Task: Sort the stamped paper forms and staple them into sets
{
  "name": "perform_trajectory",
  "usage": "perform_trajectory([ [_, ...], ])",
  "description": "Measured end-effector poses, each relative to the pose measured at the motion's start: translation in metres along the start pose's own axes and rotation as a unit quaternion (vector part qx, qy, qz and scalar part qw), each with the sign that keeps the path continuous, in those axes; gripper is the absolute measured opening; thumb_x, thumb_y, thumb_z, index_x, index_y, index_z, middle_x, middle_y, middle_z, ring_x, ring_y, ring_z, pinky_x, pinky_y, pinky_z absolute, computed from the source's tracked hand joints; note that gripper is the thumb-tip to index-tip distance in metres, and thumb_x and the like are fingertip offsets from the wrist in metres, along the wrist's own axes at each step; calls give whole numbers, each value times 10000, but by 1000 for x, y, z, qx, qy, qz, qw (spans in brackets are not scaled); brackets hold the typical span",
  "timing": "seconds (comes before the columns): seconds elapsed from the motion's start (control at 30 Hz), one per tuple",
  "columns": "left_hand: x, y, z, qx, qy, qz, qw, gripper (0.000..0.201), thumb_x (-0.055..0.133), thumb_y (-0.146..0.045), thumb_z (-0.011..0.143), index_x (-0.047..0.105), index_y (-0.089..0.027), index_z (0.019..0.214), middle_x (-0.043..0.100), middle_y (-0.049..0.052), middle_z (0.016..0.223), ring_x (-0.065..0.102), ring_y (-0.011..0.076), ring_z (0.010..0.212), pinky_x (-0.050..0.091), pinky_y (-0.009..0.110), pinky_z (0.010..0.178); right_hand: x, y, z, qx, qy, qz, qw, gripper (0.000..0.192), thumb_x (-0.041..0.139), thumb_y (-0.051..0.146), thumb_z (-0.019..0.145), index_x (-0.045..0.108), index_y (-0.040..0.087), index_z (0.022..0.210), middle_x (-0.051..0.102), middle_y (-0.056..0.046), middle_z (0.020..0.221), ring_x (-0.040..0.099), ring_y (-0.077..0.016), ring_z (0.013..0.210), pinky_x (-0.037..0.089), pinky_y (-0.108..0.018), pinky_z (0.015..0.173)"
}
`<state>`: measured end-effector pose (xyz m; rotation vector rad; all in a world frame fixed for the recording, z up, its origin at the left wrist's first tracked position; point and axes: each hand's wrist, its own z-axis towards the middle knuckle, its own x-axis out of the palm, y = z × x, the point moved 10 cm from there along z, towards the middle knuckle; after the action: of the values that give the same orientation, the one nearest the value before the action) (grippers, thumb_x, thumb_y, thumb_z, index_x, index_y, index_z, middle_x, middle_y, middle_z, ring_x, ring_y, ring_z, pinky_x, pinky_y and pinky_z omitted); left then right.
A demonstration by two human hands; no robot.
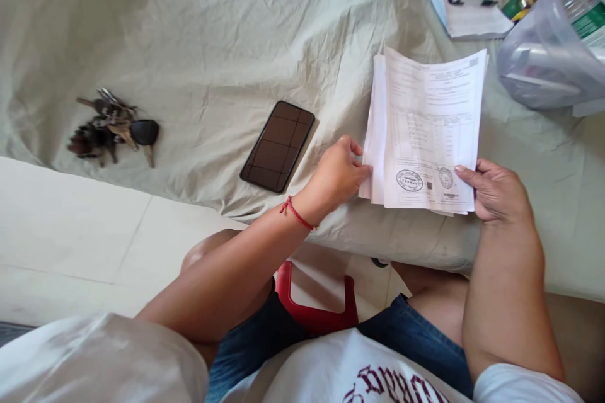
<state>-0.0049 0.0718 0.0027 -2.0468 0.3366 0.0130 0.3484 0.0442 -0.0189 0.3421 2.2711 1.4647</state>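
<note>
Left hand (339,171): papers (430,132) are pinched at the left edge.
Right hand (501,192): their lower right edge is clamped.
Phone (277,146): laid flat on the cloth (212,44).

stamped printed sheets (431,138), edges pinched by left hand (339,170) and right hand (501,190); smartphone (277,146), screen up; key bunch (113,124); translucent bin (543,56).

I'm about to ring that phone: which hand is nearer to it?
The left hand, just right of the phone at the papers' left edge. The right hand is farther, gripping the papers' lower right side.
</note>
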Motion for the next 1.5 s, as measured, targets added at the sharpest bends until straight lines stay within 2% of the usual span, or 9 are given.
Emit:
perform_trajectory([
  [0.1, 1, 5, 3, -7, 12, -4, 1000, 250, 817, -55, 944, 627, -217, 934, 683, -19, 691, 670, 195, 685, 471, 308, 691, 0, 0, 1, -2, 1, 3, 1000, 804, 1195, 544, 171, 901, 227, 848, 907, -34, 959, 817, -185, 801, 724, -271, 760],
  [0.23, 4, 3, 4, 21, 32, 12, 999, 325, 795, -66, 926, 628, -194, 678, 608, -17, 599, 583, 152, 610, 454, 295, 666, -1, -3, 2, 2, 5, 1, 1000, 808, 1198, 536, 198, 903, 216, 879, 907, -44, 970, 819, -186, 805, 724, -268, 766],
  [0.33, 6, 2, 2, 30, 40, 4, 999, 325, 746, -34, 928, 637, -192, 666, 596, -21, 591, 550, 139, 598, 443, 285, 658, -3, -4, 3, 5, 6, -10, 1000, 793, 1199, 527, 228, 894, 207, 887, 891, -37, 910, 794, -176, 742, 707, -260, 699],
  [0.5, 15, 4, 1, 12, 68, -38, 997, 301, 661, 7, 952, 673, -184, 720, 676, 5, 665, 613, 151, 619, 465, 279, 648, -5, -4, 5, -2, 9, -26, 1000, 688, 1193, 493, 331, 857, 203, 857, 863, -31, 847, 756, -173, 677, 675, -273, 622],
  [0.77, 17, 3, -1, 0, 71, -81, 994, 285, 642, 52, 942, 662, -170, 765, 683, 2, 693, 633, 147, 655, 519, 285, 684, -4, -9, 7, 4, 11, -3, 1000, 774, 1204, 508, 265, 877, 200, 894, 888, -37, 899, 802, -185, 748, 708, -269, 683],
  [0.97, 6, 1, -1, -2, 22, -120, 993, 270, 660, 34, 992, 595, -208, 1092, 662, -55, 675, 626, 160, 634, 497, 299, 675, -2, -12, 10, -2, -1, 28, 1000, 718, 1187, 399, 288, 845, 190, 884, 885, -51, 915, 804, -203, 761, 712, -306, 706],
  [1.07, 2, -4, -3, 17, 9, -119, 993, 294, 665, 44, 977, 560, -229, 1007, 596, -76, 623, 559, 139, 592, 426, 286, 641, -2, -12, 11, -5, -8, 20, 1000, 596, 1144, 319, 371, 810, 204, 851, 877, -43, 899, 799, -209, 761, 704, -318, 691],
  [1.23, 6, -5, -2, 25, 26, -75, 996, 313, 580, 78, 938, 669, -180, 785, 529, -59, 574, 406, 110, 560, 301, 297, 607, -5, -10, 11, -4, -22, 23, 999, 488, 1088, 245, 434, 779, 204, 809, 876, -57, 899, 802, -215, 767, 709, -320, 694],
  [1.5, 11, 1, -1, -5, 34, -98, 995, 304, 593, 88, 856, 744, -159, 765, 701, -2, 692, 601, 135, 664, 493, 266, 699, -1, -11, 6, 5, -9, 17, 1000, 493, 1113, 314, 479, 774, 212, 823, 885, -69, 948, 842, -250, 858, 743, -356, 786],
])
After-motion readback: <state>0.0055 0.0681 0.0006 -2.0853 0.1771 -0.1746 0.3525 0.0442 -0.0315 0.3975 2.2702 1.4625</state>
